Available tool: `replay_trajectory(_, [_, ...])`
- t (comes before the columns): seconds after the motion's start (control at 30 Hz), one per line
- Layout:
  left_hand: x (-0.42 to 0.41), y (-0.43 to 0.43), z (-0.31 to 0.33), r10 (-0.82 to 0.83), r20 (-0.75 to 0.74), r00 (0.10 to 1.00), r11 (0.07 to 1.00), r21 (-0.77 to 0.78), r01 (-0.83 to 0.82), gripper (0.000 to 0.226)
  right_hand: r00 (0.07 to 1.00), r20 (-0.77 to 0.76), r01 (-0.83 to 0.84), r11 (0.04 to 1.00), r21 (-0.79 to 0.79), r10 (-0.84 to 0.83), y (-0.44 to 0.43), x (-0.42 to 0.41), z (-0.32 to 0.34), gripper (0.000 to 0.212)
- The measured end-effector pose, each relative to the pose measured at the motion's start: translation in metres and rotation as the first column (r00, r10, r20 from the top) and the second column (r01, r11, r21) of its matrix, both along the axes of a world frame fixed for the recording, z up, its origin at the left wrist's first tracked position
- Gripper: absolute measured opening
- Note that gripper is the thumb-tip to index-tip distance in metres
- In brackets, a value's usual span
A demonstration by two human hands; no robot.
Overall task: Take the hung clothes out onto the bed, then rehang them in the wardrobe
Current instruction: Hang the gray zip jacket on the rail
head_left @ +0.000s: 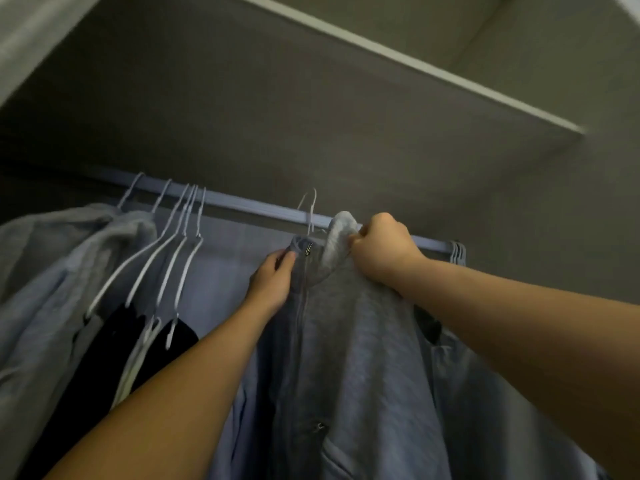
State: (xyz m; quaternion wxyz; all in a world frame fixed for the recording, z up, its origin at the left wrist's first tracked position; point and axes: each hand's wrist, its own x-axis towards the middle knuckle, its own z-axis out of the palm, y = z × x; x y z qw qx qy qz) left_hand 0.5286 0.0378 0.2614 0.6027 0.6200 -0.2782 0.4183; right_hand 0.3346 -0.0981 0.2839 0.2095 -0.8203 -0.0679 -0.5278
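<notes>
A grey zip-up hoodie [360, 341] hangs in front of me on a white wire hanger [310, 209], whose hook sits level with the wardrobe rail [249, 204]. My left hand [273, 282] grips the left side of the collar beside the zipper. Fingers curled, my right hand [379, 247] grips the hood fabric at the right side of the neck, just in front of the rail. Whether the hook rests on the rail I cannot tell.
Left on the rail hang several white hangers [180, 230] with a grey hoodie [52, 271] and black garments [114, 341]. More hanger hooks [458, 252] bunch at the rail's right end. A shelf [415, 64] runs overhead.
</notes>
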Motion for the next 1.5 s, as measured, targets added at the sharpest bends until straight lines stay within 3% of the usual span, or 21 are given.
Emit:
replay_trajectory(0.27, [0.008, -0.009, -0.012, 0.002, 0.019, 1.000, 0.999, 0.050, -0.003, 0.052, 0.998, -0.045, 0.031, 0.996, -0.082, -0.035, -0.012, 0.027, -0.032, 0.032])
replay_trajectory(0.43, [0.012, -0.021, -0.022, -0.045, -0.006, 0.999, 0.999, 0.017, 0.045, 0.083, 0.987, 0.024, 0.160, 0.956, -0.245, -0.159, -0.023, 0.026, -0.040, 0.033])
replay_trajectory(0.53, [0.019, -0.029, -0.026, -0.056, 0.012, 0.998, 0.998, -0.019, 0.056, 0.091, 0.953, 0.131, 0.304, 0.867, -0.394, -0.275, -0.025, 0.019, -0.051, 0.026])
replay_trajectory(0.7, [0.023, -0.048, -0.030, -0.028, 0.049, 0.998, 0.998, -0.060, 0.031, 0.094, 0.859, 0.314, 0.506, 0.575, -0.643, -0.405, -0.039, 0.020, -0.068, 0.060])
replay_trajectory(0.9, [0.028, -0.078, -0.034, -0.026, 0.053, 0.998, 0.997, -0.076, 0.030, 0.096, 0.852, 0.227, 0.477, 0.522, -0.707, -0.471, -0.062, 0.016, -0.078, 0.076])
replay_trajectory(1.17, [0.024, -0.139, -0.036, -0.160, 0.032, 0.987, 0.985, -0.062, 0.162, 0.101, 0.820, 0.145, 0.477, 0.521, -0.708, -0.553, -0.101, 0.003, -0.074, 0.084])
replay_trajectory(1.5, [0.014, -0.242, -0.036, -0.312, -0.053, 0.949, 0.948, 0.041, 0.314, 0.096, 0.705, 0.120, 0.558, 0.443, -0.702, -0.699, -0.175, -0.013, -0.075, 0.091])
